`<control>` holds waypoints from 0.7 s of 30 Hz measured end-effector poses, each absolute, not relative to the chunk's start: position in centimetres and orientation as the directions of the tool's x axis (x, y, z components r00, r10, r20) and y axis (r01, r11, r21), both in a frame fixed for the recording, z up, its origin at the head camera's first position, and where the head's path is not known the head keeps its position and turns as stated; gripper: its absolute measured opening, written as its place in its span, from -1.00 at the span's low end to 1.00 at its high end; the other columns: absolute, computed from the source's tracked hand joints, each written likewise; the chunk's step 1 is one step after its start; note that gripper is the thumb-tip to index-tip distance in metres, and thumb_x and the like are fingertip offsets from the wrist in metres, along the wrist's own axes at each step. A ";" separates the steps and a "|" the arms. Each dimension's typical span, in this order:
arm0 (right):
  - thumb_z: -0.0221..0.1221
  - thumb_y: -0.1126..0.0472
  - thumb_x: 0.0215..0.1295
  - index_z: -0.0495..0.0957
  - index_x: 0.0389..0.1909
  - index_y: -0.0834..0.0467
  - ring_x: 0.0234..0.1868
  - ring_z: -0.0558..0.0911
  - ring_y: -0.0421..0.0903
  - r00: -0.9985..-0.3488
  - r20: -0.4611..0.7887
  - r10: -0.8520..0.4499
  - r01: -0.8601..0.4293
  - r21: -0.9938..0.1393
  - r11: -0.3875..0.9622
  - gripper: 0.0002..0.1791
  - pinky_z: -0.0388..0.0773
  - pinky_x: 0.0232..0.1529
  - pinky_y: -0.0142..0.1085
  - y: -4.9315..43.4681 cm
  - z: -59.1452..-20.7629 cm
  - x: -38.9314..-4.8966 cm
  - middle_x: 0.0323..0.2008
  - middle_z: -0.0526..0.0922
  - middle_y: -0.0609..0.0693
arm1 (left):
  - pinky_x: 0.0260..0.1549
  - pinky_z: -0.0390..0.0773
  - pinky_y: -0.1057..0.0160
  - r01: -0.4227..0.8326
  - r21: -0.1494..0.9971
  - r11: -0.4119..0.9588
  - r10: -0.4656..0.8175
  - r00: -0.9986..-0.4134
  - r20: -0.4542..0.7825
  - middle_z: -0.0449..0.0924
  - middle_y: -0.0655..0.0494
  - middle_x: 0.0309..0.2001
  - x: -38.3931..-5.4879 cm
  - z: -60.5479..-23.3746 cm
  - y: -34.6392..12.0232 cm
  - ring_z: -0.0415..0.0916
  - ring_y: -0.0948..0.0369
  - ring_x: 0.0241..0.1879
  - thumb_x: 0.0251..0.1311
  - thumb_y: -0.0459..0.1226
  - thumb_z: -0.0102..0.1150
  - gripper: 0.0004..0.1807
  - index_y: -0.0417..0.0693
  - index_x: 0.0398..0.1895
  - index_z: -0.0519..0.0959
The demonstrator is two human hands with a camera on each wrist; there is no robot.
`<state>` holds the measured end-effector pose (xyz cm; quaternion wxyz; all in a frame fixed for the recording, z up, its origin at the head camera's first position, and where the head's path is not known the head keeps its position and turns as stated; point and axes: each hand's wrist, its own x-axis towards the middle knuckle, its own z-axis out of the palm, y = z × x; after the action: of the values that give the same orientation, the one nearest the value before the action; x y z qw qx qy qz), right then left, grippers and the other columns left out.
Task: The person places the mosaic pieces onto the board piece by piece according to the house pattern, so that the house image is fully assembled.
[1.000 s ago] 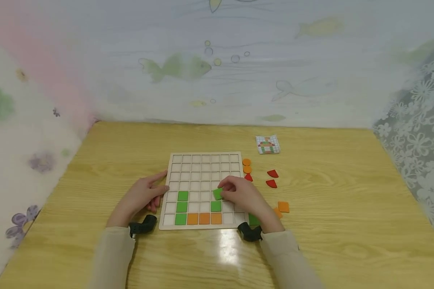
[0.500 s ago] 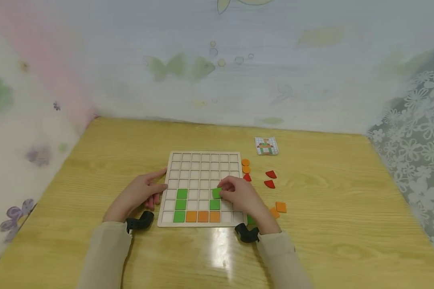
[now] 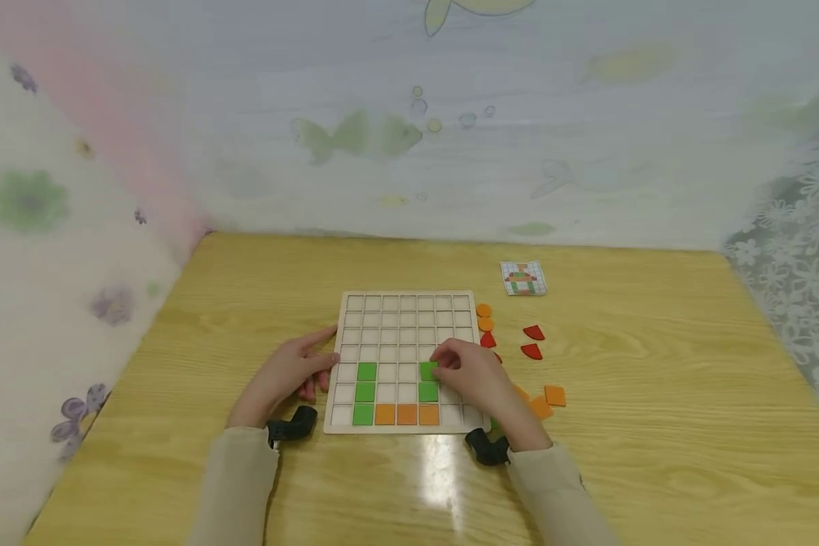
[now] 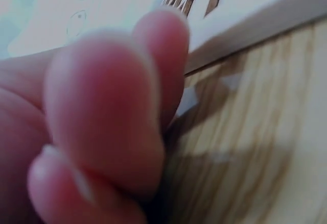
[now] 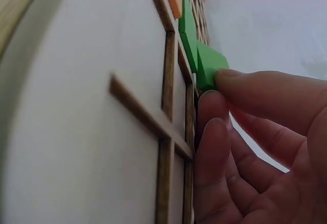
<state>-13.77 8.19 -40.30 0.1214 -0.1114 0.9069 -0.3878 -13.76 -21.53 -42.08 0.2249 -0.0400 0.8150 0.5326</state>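
Between the thumb and fingers of my right hand [image 3: 474, 379] is a green square tile [image 5: 210, 67], pinched over a cell of the wooden grid board [image 3: 409, 293]. In the right wrist view it leans against the board's surface, by a second green tile [image 5: 188, 32]. Along the board's left edge, my left hand [image 3: 283, 377] touches the rim with thumb and straight index finger; its other fingers [image 4: 102, 106] are bent beside it. Three orange square tiles [image 3: 406, 415] sit in the lowest row, with a column of green tiles [image 3: 365, 392] rising from its left end.
Right of the board lie orange discs [image 3: 484, 311], red quarter-round pieces [image 3: 533, 333] and loose orange squares [image 3: 555, 395]. A small printed pattern card [image 3: 522, 279] lies behind them. A patterned wall [image 3: 355, 189] stands along the table's back edge.
The green tile in my right hand has turned from slanted to nearly in line with its cell. My left hand stays at the board's edge. The head view has shifted slightly.
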 end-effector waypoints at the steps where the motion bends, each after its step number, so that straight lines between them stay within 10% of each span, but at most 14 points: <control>1: 0.26 0.16 0.06 0.56 -0.38 -0.02 -0.44 0.47 -0.25 -0.947 -0.128 -0.293 -0.113 -0.725 0.679 -0.90 0.41 -0.34 -0.33 8.2 -40.2 -13.8 -0.51 0.51 -0.22 | -0.75 0.45 0.17 -0.302 0.853 0.426 0.181 -0.895 -0.408 0.50 -0.16 -0.62 -13.9 -42.0 -21.5 0.33 0.18 -0.81 0.11 -0.03 0.14 -0.38 0.42 0.26 0.18; 21: 0.22 0.19 0.08 0.57 -0.39 0.02 -0.50 0.40 -0.21 -0.922 -0.107 -0.373 -0.229 -0.626 0.745 -0.94 0.35 -0.44 -0.36 7.8 -39.9 -13.8 -0.57 0.44 -0.21 | -0.79 0.39 0.29 -0.302 0.819 0.488 0.220 -0.865 -0.451 0.55 -0.12 -0.59 -15.4 -41.6 -21.5 0.27 0.23 -0.83 0.24 -0.08 0.00 -0.38 0.33 0.34 0.05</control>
<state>-13.79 7.77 -39.86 0.1132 -0.1622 0.9272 -0.3180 -15.43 -21.50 -41.63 0.2585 -0.0249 0.8230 0.5051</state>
